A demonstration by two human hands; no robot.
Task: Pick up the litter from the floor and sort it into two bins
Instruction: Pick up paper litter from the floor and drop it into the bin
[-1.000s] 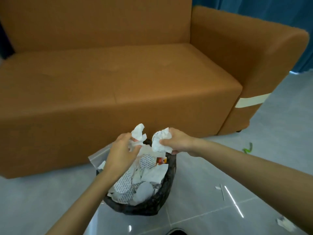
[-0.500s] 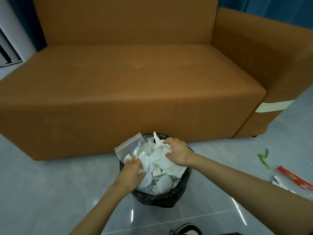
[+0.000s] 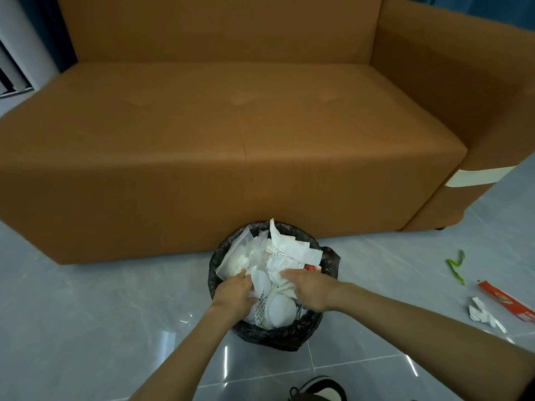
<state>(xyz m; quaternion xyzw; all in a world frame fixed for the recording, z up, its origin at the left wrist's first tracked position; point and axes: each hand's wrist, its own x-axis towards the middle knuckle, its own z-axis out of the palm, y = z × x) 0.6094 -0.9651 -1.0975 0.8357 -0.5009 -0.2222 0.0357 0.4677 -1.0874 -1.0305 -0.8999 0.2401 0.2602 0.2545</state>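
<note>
- A brown sofa (image 3: 231, 125) filled most of the scene, its seat bare and its back rising to the top edge.
- Its armrest (image 3: 463, 82) stood at the right, with a strip of pale tape (image 3: 477, 176) stuck across the lower front.
- Glossy grey floor (image 3: 86, 328) tiles spread in front of the sofa and caught streaks of light.
- A blue curtain (image 3: 492, 13) hung behind the armrest.
- A white wall (image 3: 26, 44) showed at the upper left, beside a dark drape (image 3: 62, 33).
- A black-and-white shoe (image 3: 321, 387) sat at the bottom edge.
</note>
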